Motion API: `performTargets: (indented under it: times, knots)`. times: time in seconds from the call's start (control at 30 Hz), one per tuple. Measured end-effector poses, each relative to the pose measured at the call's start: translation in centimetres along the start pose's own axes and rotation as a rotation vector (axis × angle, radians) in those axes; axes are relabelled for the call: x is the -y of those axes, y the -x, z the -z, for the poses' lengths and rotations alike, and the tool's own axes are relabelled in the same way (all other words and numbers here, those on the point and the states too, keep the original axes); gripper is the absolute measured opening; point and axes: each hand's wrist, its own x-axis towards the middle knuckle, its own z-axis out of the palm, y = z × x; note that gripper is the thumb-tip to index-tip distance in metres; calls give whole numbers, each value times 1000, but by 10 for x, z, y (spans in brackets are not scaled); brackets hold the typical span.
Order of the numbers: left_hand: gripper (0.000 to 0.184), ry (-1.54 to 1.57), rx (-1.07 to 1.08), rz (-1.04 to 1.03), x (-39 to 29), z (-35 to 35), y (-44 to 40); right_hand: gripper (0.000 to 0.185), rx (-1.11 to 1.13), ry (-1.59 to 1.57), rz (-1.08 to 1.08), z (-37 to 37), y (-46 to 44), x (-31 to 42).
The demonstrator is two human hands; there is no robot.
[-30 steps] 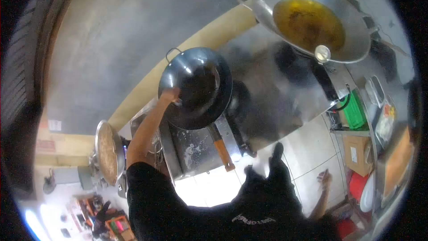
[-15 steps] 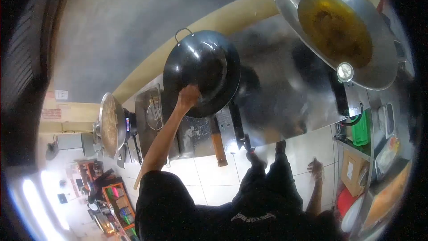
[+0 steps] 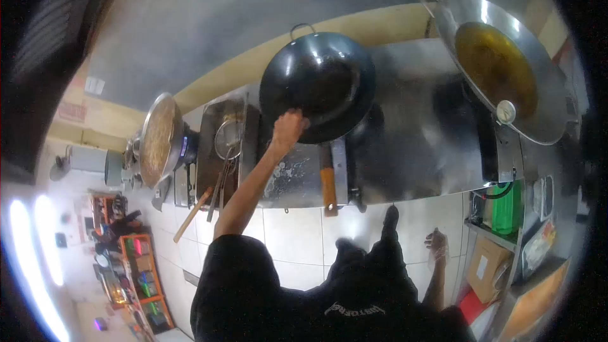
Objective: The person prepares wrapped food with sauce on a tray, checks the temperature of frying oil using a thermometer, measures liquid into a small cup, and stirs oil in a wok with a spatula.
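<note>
Has left hand (image 3: 290, 128) curled, hold unclear, over likely heavy, stiff wok (image 3: 324, 79), upper centre, best gripped by wooden handle (image 3: 328, 190); right hand (image 3: 437, 244) loosely open, lower right.

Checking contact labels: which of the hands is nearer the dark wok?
Left. The left hand overlaps the near side of the dark wok in view; the right hand hangs well clear, down to the right.

Nothing could be read surely — pale lettering (image 3: 354, 310) on the black cloth shirt (image 3: 253, 285) was blurred; white paper notices (image 3: 94, 85) on the grey wall (image 3: 171, 38), the brown cardboard box's (image 3: 493, 250) white label (image 3: 482, 267) and a round white dial (image 3: 506, 112) were too small.
</note>
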Motion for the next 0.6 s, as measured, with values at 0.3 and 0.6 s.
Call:
performTargets:
  times: [0.3, 0.6]
  knots:
    - [22, 1224, -636, 94, 11, 16, 236, 42, 656, -68, 391, -285, 190, 166]
    - [40, 1629, -520, 1026, 182, -151, 662, 31, 1383, 286, 258, -674, 330, 21]
